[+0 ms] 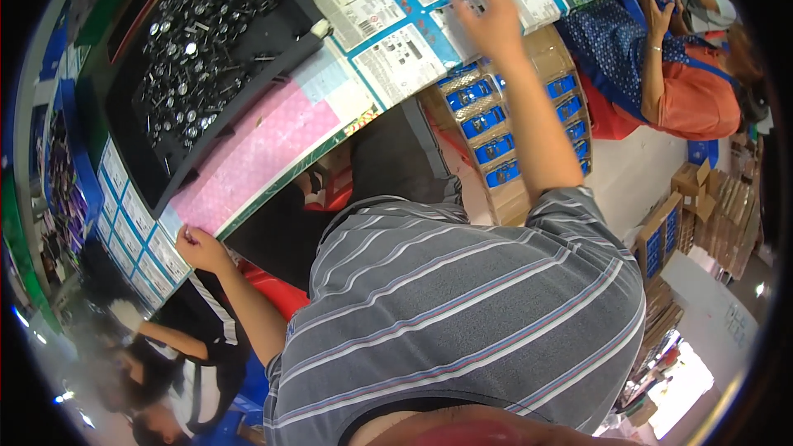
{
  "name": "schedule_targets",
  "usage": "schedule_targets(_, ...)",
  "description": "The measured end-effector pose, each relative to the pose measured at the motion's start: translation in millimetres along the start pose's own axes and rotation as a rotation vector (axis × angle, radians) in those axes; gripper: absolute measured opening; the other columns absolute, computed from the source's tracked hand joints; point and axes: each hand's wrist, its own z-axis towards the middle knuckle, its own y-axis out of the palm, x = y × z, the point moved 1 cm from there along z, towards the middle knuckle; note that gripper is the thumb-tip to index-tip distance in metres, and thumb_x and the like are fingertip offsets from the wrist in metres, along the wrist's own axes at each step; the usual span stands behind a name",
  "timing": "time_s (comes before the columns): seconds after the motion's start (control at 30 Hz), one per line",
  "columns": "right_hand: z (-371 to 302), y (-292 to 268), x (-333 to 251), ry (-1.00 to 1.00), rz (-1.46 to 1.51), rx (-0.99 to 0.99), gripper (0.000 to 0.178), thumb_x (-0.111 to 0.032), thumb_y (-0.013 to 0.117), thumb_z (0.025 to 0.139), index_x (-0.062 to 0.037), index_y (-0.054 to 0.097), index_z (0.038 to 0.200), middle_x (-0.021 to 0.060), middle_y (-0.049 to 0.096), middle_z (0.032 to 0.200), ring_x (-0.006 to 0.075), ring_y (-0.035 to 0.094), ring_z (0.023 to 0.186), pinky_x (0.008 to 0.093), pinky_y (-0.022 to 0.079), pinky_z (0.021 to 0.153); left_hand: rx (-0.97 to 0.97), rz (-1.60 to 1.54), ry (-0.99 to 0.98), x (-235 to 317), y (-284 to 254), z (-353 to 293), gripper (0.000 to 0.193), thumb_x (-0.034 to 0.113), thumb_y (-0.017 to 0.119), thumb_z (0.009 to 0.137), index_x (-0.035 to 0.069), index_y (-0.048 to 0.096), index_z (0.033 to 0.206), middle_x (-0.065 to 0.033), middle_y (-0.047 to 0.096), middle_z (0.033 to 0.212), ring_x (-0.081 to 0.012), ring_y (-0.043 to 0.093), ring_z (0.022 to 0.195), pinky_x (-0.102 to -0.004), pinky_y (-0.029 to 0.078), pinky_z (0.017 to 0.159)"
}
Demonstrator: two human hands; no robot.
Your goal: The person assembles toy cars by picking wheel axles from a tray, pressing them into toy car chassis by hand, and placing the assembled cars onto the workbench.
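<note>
My right hand reaches over the far right of the table, its fingers apart on or just above the white-and-blue printed cards. My left hand is at the table's near left edge, beside the pink sheet. Its fingers are curled together, and what they hold, if anything, is too small to make out. Between the hands and farther back is a black tray with many small shiny metal-and-black parts heaped in it.
More printed cards lie left of the tray. A carton with blue packages stands below the table's right side. Co-workers sit at right, in an orange top, and at lower left. Cardboard boxes are stacked at far right.
</note>
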Motion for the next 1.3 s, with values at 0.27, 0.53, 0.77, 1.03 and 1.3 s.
schedule_targets(0.27,72.2,-107.9,170.1,0.302,-0.204,0.049,0.049,-0.017,0.077,0.079,-0.0018,0.062,0.123,0.0185,0.066,0.114,0.0328,0.065,0.104,0.0384,0.051,0.09,0.005,-0.005,-0.042,10.4,1.3,4.0,0.027,0.015,0.057,0.087,-0.003,0.069,0.103,-0.0149,0.065,0.091,-0.0255,0.059,0.078,-0.0351,0.048,0.075)
schedule_targets(0.53,91.0,-118.7,253.9,0.219,-0.256,-0.184,0.062,-0.031,0.079,0.083,-0.0059,0.056,0.135,0.0135,0.063,0.132,0.0248,0.059,0.125,0.0362,0.047,0.1,0.003,0.012,-0.066,3.8,-0.5,1.9,0.026,0.014,0.057,0.087,-0.002,0.069,0.103,-0.0149,0.066,0.092,-0.0252,0.059,0.078,-0.0352,0.048,0.074)
schedule_targets(0.77,88.7,-126.5,278.9,0.236,-0.138,-0.223,0.063,-0.034,0.079,0.084,-0.009,0.056,0.137,0.0116,0.062,0.134,0.0274,0.059,0.124,0.0365,0.048,0.099,0.005,0.017,-0.057,9.7,4.1,2.4,0.027,0.015,0.057,0.087,-0.003,0.069,0.104,-0.0153,0.066,0.091,-0.0254,0.059,0.077,-0.0352,0.048,0.074)
schedule_targets(1.03,80.8,-109.1,232.1,0.405,-0.274,-0.131,0.068,-0.046,0.08,0.076,-0.0011,0.065,0.125,0.0211,0.067,0.123,0.0328,0.065,0.114,0.0389,0.05,0.096,-0.035,0.106,-0.01,6.4,2.1,1.4,0.027,0.014,0.058,0.088,-0.003,0.068,0.105,-0.0158,0.067,0.092,-0.026,0.061,0.078,-0.035,0.049,0.073)
schedule_targets(1.3,-1.9,-65.5,28.6,0.828,0.38,-0.209,0.055,-0.016,0.079,0.083,0.0096,0.058,0.126,0.0112,0.068,0.11,0.0153,0.063,0.093,0.0285,0.05,0.081,-0.812,-0.704,0.086,200.0,-5.1,-59.4,0.018,0.013,0.069,0.086,0.004,0.067,0.102,-0.0103,0.065,0.094,-0.0224,0.062,0.078,-0.0325,0.051,0.073)
